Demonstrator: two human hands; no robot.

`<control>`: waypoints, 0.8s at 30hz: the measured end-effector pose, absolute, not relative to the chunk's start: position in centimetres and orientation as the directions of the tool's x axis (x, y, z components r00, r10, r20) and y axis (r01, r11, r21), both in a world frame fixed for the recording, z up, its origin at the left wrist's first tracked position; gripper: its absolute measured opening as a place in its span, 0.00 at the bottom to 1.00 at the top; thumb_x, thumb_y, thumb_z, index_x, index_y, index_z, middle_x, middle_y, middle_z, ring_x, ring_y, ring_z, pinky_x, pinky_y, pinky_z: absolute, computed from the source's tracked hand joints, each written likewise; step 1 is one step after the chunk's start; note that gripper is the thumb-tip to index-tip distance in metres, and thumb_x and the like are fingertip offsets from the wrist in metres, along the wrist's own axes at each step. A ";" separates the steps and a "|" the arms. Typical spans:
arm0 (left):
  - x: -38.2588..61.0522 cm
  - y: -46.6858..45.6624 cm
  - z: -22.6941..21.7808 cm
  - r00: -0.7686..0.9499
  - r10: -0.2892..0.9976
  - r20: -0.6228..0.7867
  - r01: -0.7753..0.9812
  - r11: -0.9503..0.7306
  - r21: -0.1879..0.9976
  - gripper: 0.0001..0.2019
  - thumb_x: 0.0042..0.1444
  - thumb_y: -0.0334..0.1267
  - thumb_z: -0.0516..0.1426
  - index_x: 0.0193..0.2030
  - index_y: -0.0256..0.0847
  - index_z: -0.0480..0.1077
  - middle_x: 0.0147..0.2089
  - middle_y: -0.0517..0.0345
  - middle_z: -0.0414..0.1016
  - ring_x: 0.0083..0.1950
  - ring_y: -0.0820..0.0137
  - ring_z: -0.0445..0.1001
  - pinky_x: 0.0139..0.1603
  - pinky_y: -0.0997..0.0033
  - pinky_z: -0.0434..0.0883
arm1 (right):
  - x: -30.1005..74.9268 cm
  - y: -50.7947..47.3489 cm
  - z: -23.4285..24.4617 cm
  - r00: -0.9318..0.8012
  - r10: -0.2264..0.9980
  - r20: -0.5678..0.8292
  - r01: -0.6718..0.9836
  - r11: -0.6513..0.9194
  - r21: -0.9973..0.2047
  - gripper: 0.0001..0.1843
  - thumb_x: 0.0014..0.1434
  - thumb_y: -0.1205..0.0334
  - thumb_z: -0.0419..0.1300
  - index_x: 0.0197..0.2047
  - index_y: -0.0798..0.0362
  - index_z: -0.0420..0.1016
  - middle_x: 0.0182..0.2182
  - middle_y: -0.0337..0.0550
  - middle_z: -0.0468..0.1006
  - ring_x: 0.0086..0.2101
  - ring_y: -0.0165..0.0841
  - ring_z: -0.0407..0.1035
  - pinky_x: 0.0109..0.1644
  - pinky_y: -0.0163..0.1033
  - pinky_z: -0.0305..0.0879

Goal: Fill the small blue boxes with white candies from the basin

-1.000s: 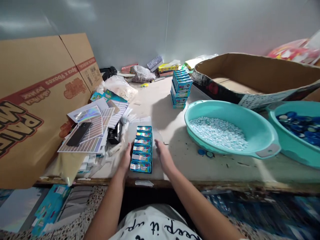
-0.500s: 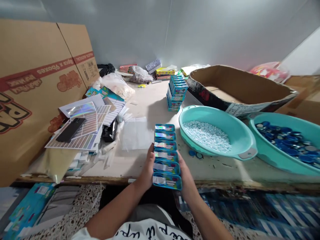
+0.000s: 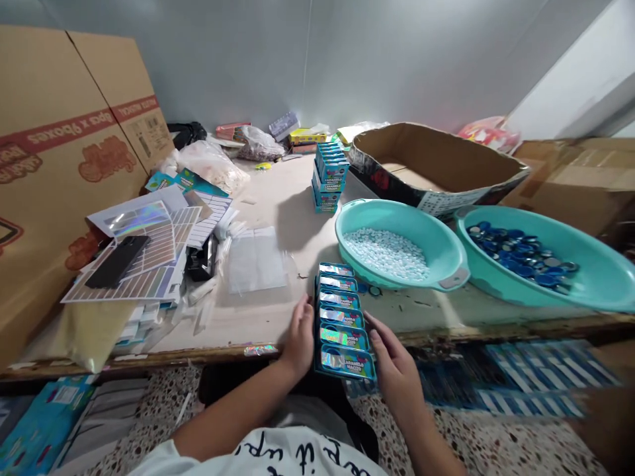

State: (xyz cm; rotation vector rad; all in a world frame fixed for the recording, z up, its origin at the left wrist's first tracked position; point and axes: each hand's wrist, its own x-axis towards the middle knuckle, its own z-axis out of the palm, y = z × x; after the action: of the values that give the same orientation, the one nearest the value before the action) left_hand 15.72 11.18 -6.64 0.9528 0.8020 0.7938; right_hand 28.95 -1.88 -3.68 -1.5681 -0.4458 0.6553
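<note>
A row of several small blue candy tins (image 3: 344, 318) with shiny strips across their tops is at the table's front edge, partly over it. My left hand (image 3: 300, 338) presses against its left side, fingers along the tins. On the other side my right hand (image 3: 398, 360) grips the row, its fingertips against the right edge. Just beyond the row lie small blue round lids (image 3: 370, 289). A stack of similar blue boxes (image 3: 329, 177) stands farther back on the table.
Right of the tins are a turquoise basin (image 3: 446, 261) of pale blue candies and another basin (image 3: 605, 277) of blue metallic lids. Behind them sits an open cardboard tray (image 3: 391, 182). Clear plastic bags (image 3: 258, 261), label sheets (image 3: 186, 231), a black phone (image 3: 118, 261) and a large carton (image 3: 44, 198) occupy the left.
The view has swung rightward, so the table's contents appear farther left. The tins have tilted and come nearer the right hand, whose fingers now show more along their right side.
</note>
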 end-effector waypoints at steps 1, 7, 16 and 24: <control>14.9 13.0 -6.5 0.370 0.916 -0.154 -0.106 0.206 0.973 0.23 0.67 0.55 0.51 0.61 0.44 0.71 0.67 0.46 0.71 0.71 0.55 0.65 0.74 0.53 0.58 | 29.1 -2.9 -3.9 0.765 0.610 -0.206 -0.147 -0.146 -0.978 0.21 0.51 0.43 0.73 0.43 0.47 0.85 0.49 0.48 0.84 0.54 0.45 0.74 0.65 0.48 0.67; 8.7 27.2 -6.2 0.519 0.810 0.273 0.590 -0.571 0.571 0.14 0.59 0.37 0.60 0.51 0.43 0.79 0.64 0.43 0.73 0.70 0.49 0.64 0.75 0.42 0.51 | 27.4 -6.6 -6.9 0.125 0.710 -0.693 -0.811 -0.330 -0.484 0.20 0.61 0.44 0.66 0.37 0.55 0.82 0.36 0.51 0.85 0.36 0.37 0.81 0.43 0.39 0.76; 7.1 29.8 -8.0 0.510 0.823 0.251 0.653 -0.560 0.511 0.12 0.63 0.43 0.59 0.47 0.45 0.83 0.57 0.47 0.79 0.57 0.52 0.72 0.64 0.47 0.64 | 22.2 -1.7 -7.5 0.127 0.834 -0.538 -0.972 -0.003 -0.234 0.11 0.69 0.54 0.57 0.42 0.46 0.81 0.45 0.39 0.86 0.50 0.34 0.79 0.66 0.46 0.67; 7.4 29.0 -6.8 0.425 0.835 0.348 0.650 -0.550 0.525 0.12 0.63 0.39 0.58 0.45 0.44 0.83 0.49 0.46 0.80 0.55 0.53 0.73 0.65 0.48 0.60 | 24.0 -4.4 -7.2 0.089 0.787 -0.610 -0.961 -0.093 -0.260 0.18 0.69 0.53 0.52 0.45 0.51 0.82 0.45 0.51 0.86 0.43 0.37 0.81 0.54 0.43 0.75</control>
State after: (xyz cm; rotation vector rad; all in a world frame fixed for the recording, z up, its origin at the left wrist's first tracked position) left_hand 7.44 29.04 -6.81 2.3732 1.2813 0.8436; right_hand 23.98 -4.39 -7.24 -0.7441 0.2988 1.4975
